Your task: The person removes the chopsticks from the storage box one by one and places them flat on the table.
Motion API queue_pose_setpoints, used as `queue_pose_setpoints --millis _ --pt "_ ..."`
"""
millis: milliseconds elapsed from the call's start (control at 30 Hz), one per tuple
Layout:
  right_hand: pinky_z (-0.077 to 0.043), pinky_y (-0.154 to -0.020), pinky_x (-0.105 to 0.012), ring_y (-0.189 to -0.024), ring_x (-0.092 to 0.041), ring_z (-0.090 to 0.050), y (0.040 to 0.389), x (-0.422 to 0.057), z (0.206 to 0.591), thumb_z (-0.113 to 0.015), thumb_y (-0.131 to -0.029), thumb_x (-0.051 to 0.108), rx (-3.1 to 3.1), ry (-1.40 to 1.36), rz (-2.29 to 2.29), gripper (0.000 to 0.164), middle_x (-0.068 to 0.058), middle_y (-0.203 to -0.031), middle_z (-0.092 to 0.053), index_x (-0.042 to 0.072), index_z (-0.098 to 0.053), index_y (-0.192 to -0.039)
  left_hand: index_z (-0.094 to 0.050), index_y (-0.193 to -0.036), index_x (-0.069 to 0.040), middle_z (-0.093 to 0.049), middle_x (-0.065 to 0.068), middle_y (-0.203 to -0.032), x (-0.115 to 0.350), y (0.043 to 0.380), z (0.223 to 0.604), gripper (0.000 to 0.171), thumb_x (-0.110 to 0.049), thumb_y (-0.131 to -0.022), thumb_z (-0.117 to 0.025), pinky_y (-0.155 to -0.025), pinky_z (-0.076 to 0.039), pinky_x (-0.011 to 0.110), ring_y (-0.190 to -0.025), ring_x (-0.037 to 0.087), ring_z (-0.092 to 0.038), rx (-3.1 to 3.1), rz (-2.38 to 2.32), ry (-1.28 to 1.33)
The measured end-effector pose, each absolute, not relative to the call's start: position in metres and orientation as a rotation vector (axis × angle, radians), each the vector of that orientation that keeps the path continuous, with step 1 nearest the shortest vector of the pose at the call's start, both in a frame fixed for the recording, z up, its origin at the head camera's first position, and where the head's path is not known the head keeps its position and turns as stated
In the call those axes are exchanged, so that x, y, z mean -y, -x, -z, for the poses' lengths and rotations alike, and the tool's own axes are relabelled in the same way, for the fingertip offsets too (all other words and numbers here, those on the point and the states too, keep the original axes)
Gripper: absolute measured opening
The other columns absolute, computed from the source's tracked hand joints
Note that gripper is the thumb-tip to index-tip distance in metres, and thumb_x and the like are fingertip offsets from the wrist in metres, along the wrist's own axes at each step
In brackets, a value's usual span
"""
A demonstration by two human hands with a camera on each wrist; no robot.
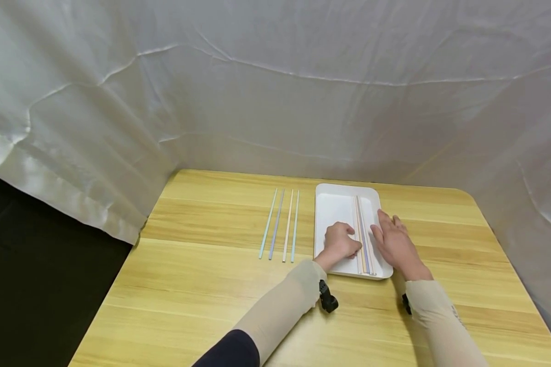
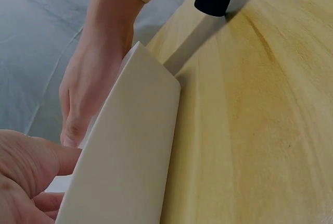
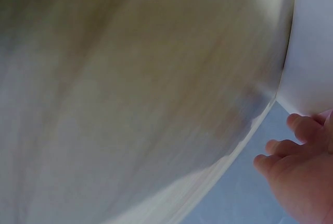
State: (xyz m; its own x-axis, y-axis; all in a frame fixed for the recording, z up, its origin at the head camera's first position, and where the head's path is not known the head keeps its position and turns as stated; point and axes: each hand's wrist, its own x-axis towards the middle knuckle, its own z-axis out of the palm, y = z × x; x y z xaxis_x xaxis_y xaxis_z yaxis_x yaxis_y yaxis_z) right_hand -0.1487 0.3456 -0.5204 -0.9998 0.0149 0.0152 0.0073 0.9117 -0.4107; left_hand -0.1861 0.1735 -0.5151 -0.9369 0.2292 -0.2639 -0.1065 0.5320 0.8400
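A white rectangular tray (image 1: 330, 204) stands on the wooden table, with several slim pastel chopsticks (image 1: 360, 219) lying lengthwise side by side along its right half. My left hand (image 1: 342, 240) reaches in over the near left of the tray. Its fingers are loosely bent and its fingertips come right at the left side of the chopsticks. In the left wrist view the tray wall hides part of those fingers. At the tray's right rim is my right hand (image 1: 396, 247), fingers extended forward, thumb reaching over the rim toward the chopsticks.
Several more chopsticks, among them a mint one (image 1: 268, 224) and a lilac one (image 1: 277, 224), lie spaced apart on the table (image 1: 188, 285) left of the tray. A pale curtain (image 1: 275, 112) hangs behind the table. Black wrist cameras (image 1: 328, 297) sit on both sleeves.
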Motion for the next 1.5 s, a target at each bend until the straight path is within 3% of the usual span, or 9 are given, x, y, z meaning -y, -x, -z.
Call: queue_pose_setpoints --millis 200,300,467,600,1033,1200,1300,1500 --pt "-0.015 -0.128 -0.072 -0.151 -0.066 -0.016 0.148 -0.345 0.52 -0.029 -0.116 0.04 3.068 0.03 -0.656 0.068 -0.035 -0.166 -0.026 -0.006 -0.018 -0.165 -0.075 -0.112 -0.005 -0.058 -0.005 -0.042 -0.172 0.183 0.514 0.032 -0.015 -0.083 -0.086 -0.073 -0.056 0.016 -0.032 0.003 -0.049 -2.524 -1.305 -0.142" --pt "-0.014 -0.128 -0.071 -0.152 -0.065 -0.015 0.148 -0.345 0.52 -0.027 -0.116 0.042 3.077 0.033 -0.654 0.069 -0.037 -0.166 -0.023 -0.005 -0.017 -0.165 -0.074 -0.107 -0.004 -0.056 -0.005 -0.042 -0.171 0.183 0.514 0.03 -0.015 -0.082 -0.087 -0.069 -0.055 0.016 -0.032 0.004 -0.047 -2.547 -1.298 -0.173" --pt "-0.014 -0.129 -0.07 -0.152 -0.065 -0.015 0.149 -0.346 0.52 -0.027 -0.116 0.043 3.077 0.026 -0.644 0.07 -0.04 -0.166 -0.021 -0.005 -0.016 -0.165 -0.067 -0.085 -0.008 -0.052 -0.005 -0.04 -0.17 0.186 0.517 0.021 -0.01 -0.08 -0.087 -0.049 -0.045 0.016 -0.031 0.005 -0.046 -2.551 -1.286 -0.191" --pt "-0.013 -0.129 -0.07 -0.152 -0.065 -0.015 0.149 -0.346 0.521 -0.026 -0.116 0.043 3.081 0.026 -0.639 0.07 -0.041 -0.166 -0.02 -0.005 -0.016 -0.165 -0.061 -0.07 -0.012 -0.051 -0.006 -0.039 -0.168 0.187 0.514 0.029 -0.011 -0.08 -0.088 -0.04 -0.04 0.019 -0.031 0.006 -0.047 -2.521 -1.277 -0.169" --pt "-0.013 -0.129 -0.07 -0.152 -0.064 -0.015 0.149 -0.346 0.519 -0.026 -0.116 0.042 3.085 0.024 -0.643 0.069 -0.043 -0.165 -0.017 -0.005 -0.016 -0.165 -0.058 -0.059 -0.013 -0.051 -0.005 -0.038 -0.163 0.189 0.509 0.037 -0.012 -0.08 -0.089 -0.036 -0.037 0.019 -0.03 0.007 -0.046 -2.492 -1.316 -0.089" --pt "-0.013 -0.129 -0.069 -0.153 -0.064 -0.015 0.149 -0.346 0.519 -0.025 -0.116 0.043 3.09 0.029 -0.643 0.069 -0.042 -0.166 -0.017 -0.005 -0.016 -0.165 -0.057 -0.056 -0.014 -0.05 -0.004 -0.038 -0.164 0.189 0.508 0.037 -0.01 -0.079 -0.087 -0.039 -0.04 0.02 -0.035 0.01 -0.05 -2.571 -1.213 -0.137" --pt "-0.013 -0.129 -0.07 -0.153 -0.064 -0.014 0.149 -0.346 0.518 -0.025 -0.116 0.043 3.089 0.031 -0.653 0.07 -0.042 -0.166 -0.016 -0.005 -0.016 -0.165 -0.059 -0.057 -0.013 -0.053 -0.003 -0.04 -0.164 0.189 0.506 0.036 -0.013 -0.079 -0.088 -0.042 -0.044 0.021 -0.039 0.012 -0.053 -2.614 -1.149 -0.148" --pt "-0.012 -0.129 -0.071 -0.153 -0.064 -0.014 0.148 -0.345 0.517 -0.025 -0.116 0.043 3.09 0.036 -0.657 0.07 -0.043 -0.165 -0.016 -0.005 -0.016 -0.165 -0.064 -0.057 -0.011 -0.054 -0.001 -0.039 -0.162 0.191 0.507 0.037 -0.021 -0.079 -0.092 -0.041 -0.044 0.021 -0.033 0.012 -0.052 -2.546 -1.199 -0.09"
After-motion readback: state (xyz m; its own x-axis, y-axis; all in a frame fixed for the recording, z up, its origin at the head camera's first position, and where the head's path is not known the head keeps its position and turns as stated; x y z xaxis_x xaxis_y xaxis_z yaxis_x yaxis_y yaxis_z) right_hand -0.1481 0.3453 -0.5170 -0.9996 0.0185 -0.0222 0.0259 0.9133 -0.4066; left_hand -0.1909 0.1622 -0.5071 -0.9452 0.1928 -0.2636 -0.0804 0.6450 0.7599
